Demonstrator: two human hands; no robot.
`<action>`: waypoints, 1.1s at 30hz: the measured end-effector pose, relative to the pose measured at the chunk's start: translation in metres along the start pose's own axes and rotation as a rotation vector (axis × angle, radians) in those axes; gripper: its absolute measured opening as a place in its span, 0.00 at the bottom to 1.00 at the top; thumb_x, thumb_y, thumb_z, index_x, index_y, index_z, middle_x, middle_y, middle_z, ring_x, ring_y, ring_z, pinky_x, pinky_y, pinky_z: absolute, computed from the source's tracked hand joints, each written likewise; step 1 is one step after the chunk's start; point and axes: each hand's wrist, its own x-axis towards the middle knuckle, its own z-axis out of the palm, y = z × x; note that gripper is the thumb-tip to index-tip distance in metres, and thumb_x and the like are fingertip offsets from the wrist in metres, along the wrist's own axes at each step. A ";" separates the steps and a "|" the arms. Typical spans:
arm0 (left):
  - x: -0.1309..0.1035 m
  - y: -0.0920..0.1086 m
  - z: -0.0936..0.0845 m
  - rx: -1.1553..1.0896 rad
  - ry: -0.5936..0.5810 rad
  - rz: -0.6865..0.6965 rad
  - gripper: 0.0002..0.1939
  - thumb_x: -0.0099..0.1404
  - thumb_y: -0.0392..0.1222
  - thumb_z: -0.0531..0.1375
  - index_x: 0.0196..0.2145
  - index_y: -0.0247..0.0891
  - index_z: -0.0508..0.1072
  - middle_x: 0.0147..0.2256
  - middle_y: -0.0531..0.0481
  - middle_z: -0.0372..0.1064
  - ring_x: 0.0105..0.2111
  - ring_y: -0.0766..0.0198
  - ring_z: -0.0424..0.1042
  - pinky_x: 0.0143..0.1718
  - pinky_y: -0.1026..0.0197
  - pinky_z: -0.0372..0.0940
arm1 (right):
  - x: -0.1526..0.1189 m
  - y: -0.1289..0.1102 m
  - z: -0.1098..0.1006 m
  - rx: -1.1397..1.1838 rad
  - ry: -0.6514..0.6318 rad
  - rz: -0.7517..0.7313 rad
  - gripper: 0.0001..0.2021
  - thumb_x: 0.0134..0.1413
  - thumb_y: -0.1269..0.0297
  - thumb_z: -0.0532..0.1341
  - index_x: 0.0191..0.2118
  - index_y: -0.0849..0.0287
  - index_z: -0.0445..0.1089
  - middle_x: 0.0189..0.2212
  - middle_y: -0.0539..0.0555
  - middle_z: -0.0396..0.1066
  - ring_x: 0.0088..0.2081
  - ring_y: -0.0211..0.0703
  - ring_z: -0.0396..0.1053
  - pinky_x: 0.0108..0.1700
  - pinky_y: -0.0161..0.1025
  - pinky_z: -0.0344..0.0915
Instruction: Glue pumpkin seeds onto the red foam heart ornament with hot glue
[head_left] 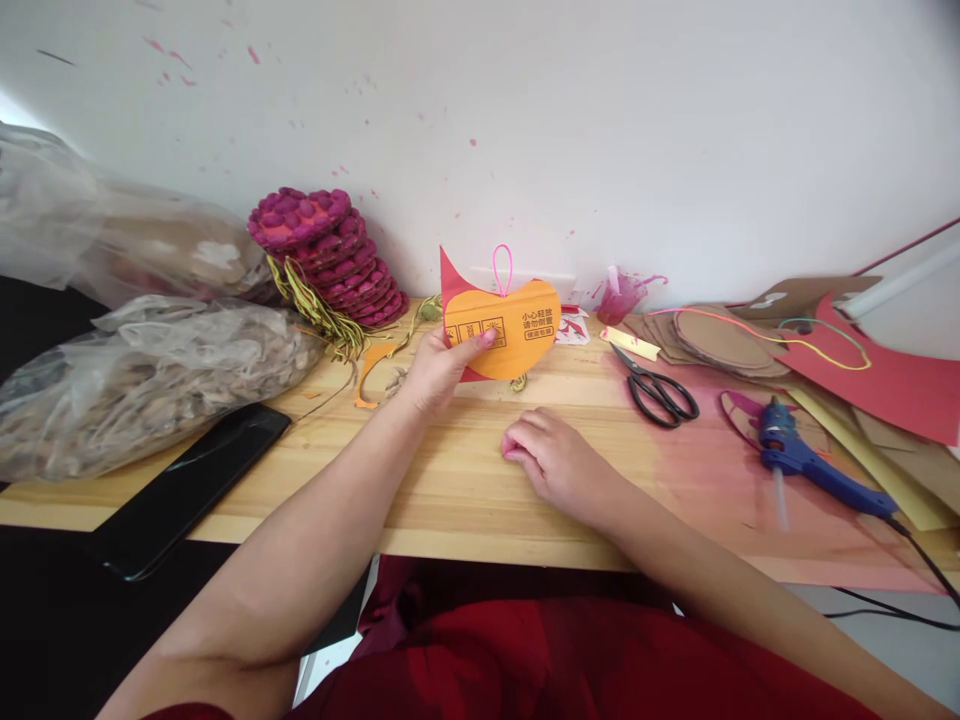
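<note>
My left hand is closed on an orange heart-shaped cardboard cutout, thumb on its printed face. A pink cord loop sticks up from the cutout's top notch. Red paper with a pointed corner shows behind the cutout, in the same grip. My right hand rests on the wooden table below the cutout, its fingers curled in and nothing visible in them. Black-handled scissors lie to the right of it.
A blue glue gun with a cord lies at right, beside cardboard pieces and red paper. At left are a stack of magenta-topped discs, plastic bags and a black phone past the table edge.
</note>
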 end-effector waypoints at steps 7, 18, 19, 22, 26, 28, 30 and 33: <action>0.000 0.001 0.000 -0.020 0.022 0.004 0.22 0.44 0.44 0.76 0.38 0.36 0.80 0.41 0.44 0.80 0.47 0.49 0.77 0.52 0.49 0.70 | -0.003 0.006 -0.001 0.056 0.061 0.030 0.06 0.62 0.74 0.60 0.39 0.60 0.74 0.35 0.56 0.76 0.39 0.44 0.72 0.44 0.41 0.66; 0.001 0.001 0.000 0.015 0.072 -0.022 0.25 0.42 0.46 0.76 0.39 0.36 0.80 0.43 0.43 0.79 0.49 0.47 0.75 0.52 0.49 0.71 | -0.002 0.002 -0.002 0.071 0.007 -0.015 0.07 0.60 0.76 0.60 0.32 0.61 0.74 0.31 0.55 0.74 0.36 0.45 0.70 0.42 0.41 0.65; 0.001 0.001 0.000 0.012 0.073 -0.022 0.25 0.42 0.45 0.76 0.39 0.36 0.80 0.43 0.43 0.79 0.49 0.47 0.75 0.52 0.49 0.71 | -0.003 0.003 -0.003 0.073 0.003 -0.019 0.07 0.60 0.75 0.60 0.32 0.60 0.74 0.31 0.55 0.74 0.36 0.45 0.70 0.42 0.41 0.66; 0.002 0.000 -0.001 -0.002 0.066 -0.026 0.25 0.42 0.45 0.76 0.39 0.36 0.80 0.43 0.43 0.79 0.49 0.47 0.76 0.52 0.49 0.70 | -0.007 0.005 -0.006 0.108 0.008 0.002 0.07 0.62 0.74 0.59 0.37 0.60 0.74 0.34 0.55 0.76 0.37 0.43 0.72 0.43 0.40 0.66; 0.002 0.001 0.000 -0.005 0.048 -0.026 0.24 0.42 0.45 0.76 0.38 0.35 0.80 0.42 0.43 0.80 0.48 0.48 0.76 0.53 0.48 0.70 | -0.009 0.007 -0.007 0.135 0.012 0.042 0.04 0.57 0.71 0.65 0.39 0.61 0.75 0.36 0.56 0.76 0.38 0.43 0.73 0.43 0.39 0.67; 0.001 0.002 0.001 -0.005 0.040 -0.025 0.24 0.42 0.45 0.76 0.38 0.35 0.80 0.42 0.43 0.80 0.48 0.47 0.76 0.53 0.48 0.70 | -0.008 0.005 -0.005 0.084 0.010 0.041 0.02 0.56 0.71 0.66 0.37 0.60 0.74 0.34 0.55 0.75 0.37 0.43 0.72 0.42 0.39 0.67; 0.000 0.003 0.002 -0.008 0.034 -0.025 0.24 0.42 0.45 0.76 0.37 0.36 0.80 0.41 0.43 0.80 0.47 0.47 0.76 0.52 0.47 0.70 | -0.005 0.002 -0.003 0.030 0.004 0.041 0.02 0.58 0.72 0.64 0.35 0.60 0.73 0.33 0.54 0.75 0.37 0.43 0.71 0.43 0.40 0.66; -0.001 0.004 0.004 -0.009 0.033 -0.023 0.23 0.42 0.46 0.76 0.37 0.36 0.80 0.41 0.43 0.80 0.47 0.47 0.76 0.52 0.48 0.70 | 0.000 -0.003 0.003 -0.023 0.003 0.066 0.05 0.61 0.74 0.60 0.34 0.59 0.71 0.32 0.55 0.73 0.37 0.45 0.69 0.43 0.42 0.65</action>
